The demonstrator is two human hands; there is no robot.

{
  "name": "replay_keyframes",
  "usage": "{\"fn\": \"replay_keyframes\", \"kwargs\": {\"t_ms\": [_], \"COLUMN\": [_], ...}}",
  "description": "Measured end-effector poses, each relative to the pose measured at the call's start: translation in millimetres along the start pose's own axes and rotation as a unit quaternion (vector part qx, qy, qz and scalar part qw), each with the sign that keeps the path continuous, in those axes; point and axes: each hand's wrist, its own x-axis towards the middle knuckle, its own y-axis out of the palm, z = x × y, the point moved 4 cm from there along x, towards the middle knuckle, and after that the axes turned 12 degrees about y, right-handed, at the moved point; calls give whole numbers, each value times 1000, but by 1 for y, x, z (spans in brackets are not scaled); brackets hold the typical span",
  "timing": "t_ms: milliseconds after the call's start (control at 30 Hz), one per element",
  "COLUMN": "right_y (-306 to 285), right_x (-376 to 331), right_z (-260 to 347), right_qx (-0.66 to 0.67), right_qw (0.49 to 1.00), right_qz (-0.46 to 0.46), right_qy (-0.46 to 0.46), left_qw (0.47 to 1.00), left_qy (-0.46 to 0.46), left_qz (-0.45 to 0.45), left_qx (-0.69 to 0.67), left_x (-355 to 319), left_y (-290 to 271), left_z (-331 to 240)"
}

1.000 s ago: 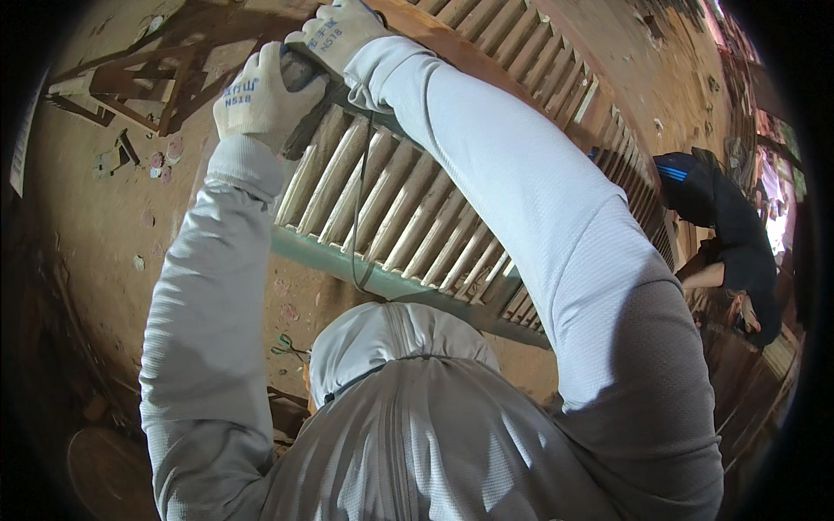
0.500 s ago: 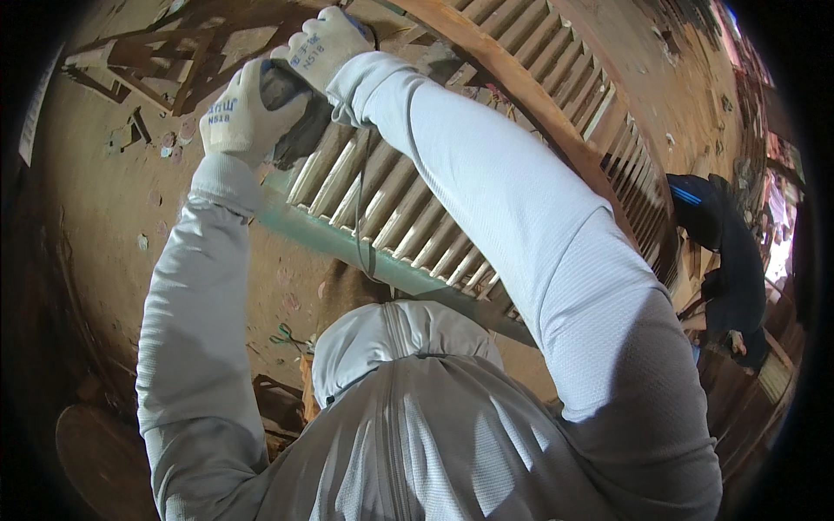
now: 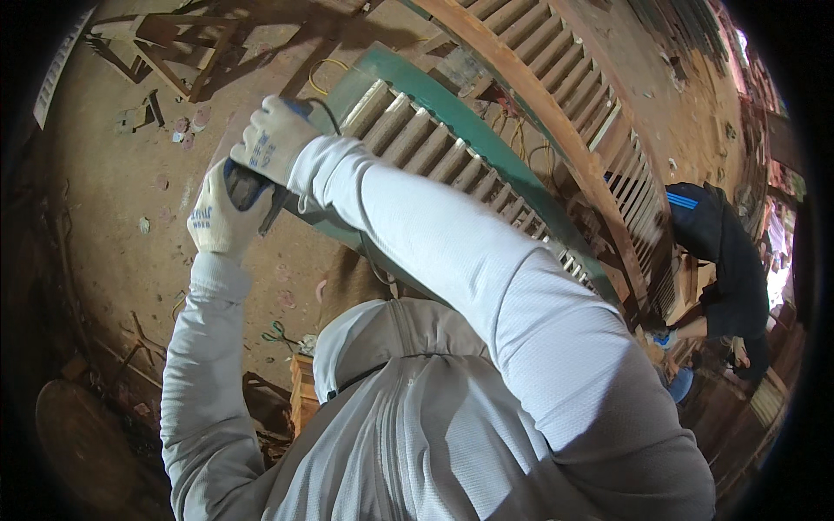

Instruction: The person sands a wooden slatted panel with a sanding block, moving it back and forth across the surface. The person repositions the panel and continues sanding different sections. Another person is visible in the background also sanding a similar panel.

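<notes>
Starting up close: the left hand (image 3: 219, 208), in a white knit glove with a dark blue palm, is wrapped round a dark, blocky handheld tool (image 3: 248, 184), and the right hand (image 3: 276, 139), gloved to match, is curled down over the other side. So both are clamped on it, though what's under the right palm is hidden. Hands that close together are probably about keeping a chunky thing steady and sharing the weight. A thin black cord (image 3: 327, 109) loops out by the right wrist, which I'd guess keeps it out from under the tool.

The tool is right at the left end of a long green-railed wooden slatted panel (image 3: 460, 120). Can't tell if they're touching, sorry. The panel runs off to the right beneath the light grey right sleeve (image 3: 452, 208), likely so that end is in easy reach. The rails look fairly solid green, while the slats are greyish brown with pale, whitish edges.

Further out there's a brown wooden slatted panel (image 3: 560, 130), and past it a co-worker in dark clothes with blue stripes (image 3: 734, 252).
</notes>
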Motion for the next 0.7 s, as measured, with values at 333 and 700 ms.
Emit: {"fn": "replay_keyframes", "kwargs": {"t_ms": [333,700], "right_y": [4,46], "right_x": [3,30], "right_z": [-41,-183], "right_qx": [5,-118], "right_qw": [999,985], "right_qz": [-46,-30], "right_qy": [25,120], "left_qw": [1000,991], "left_qy": [14,118], "left_qz": [-5,-28], "left_qx": [13,53], "left_x": [37,170], "left_y": [-1,18], "left_z": [-28,-91]}}
